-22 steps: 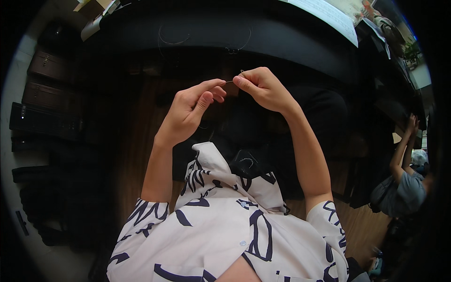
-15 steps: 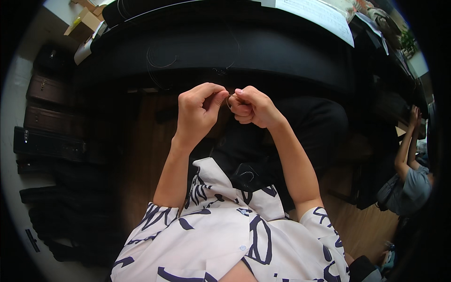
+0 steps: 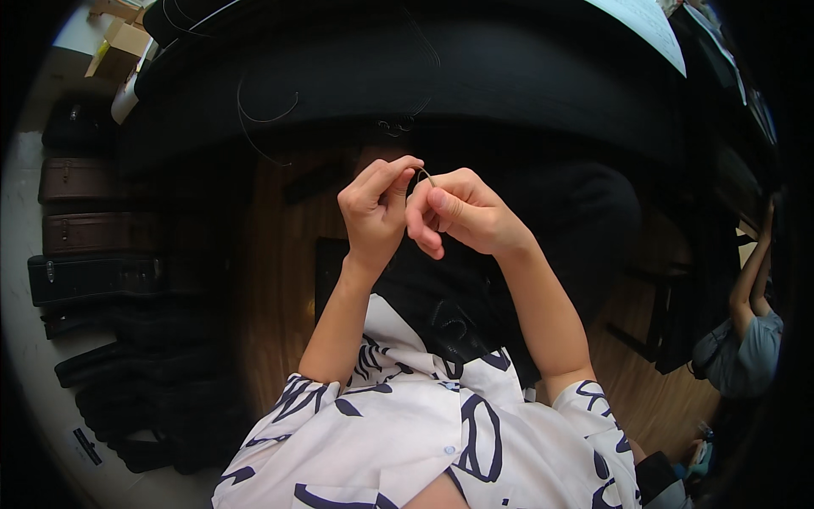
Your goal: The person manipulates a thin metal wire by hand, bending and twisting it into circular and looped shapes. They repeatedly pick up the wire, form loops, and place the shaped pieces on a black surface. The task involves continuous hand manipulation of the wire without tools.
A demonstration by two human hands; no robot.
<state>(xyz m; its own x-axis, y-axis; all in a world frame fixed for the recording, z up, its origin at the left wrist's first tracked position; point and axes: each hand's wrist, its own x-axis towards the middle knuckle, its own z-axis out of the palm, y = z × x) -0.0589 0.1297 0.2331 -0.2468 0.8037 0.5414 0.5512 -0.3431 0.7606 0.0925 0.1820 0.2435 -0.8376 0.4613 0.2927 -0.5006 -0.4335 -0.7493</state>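
Observation:
Close together in front of me, both hands are raised near the edge of the black table. My left hand (image 3: 373, 208) pinches one end of a short, thin, curved wire (image 3: 427, 176) between thumb and fingertips. The wire bows over to my right hand (image 3: 465, 212), whose thumb and index finger press on its other part. My right hand's remaining fingers are loosely curled. How far the wire runs inside the right hand is hidden. A small tangle of thin wire (image 3: 395, 129) lies just beyond my hands.
Across the black table (image 3: 526, 76) lie loose curved wires (image 3: 242, 109), and printed paper (image 3: 649, 25) sits at the far right. Hard cases (image 3: 80, 233) line the left wall, with a cardboard box (image 3: 121, 49) behind. Another person (image 3: 746, 348) is at the far right.
My right hand has turned and loosened its curled fingers, so more of the bent wire shows. The whole view has shifted slightly; my left hand still pinches the wire.

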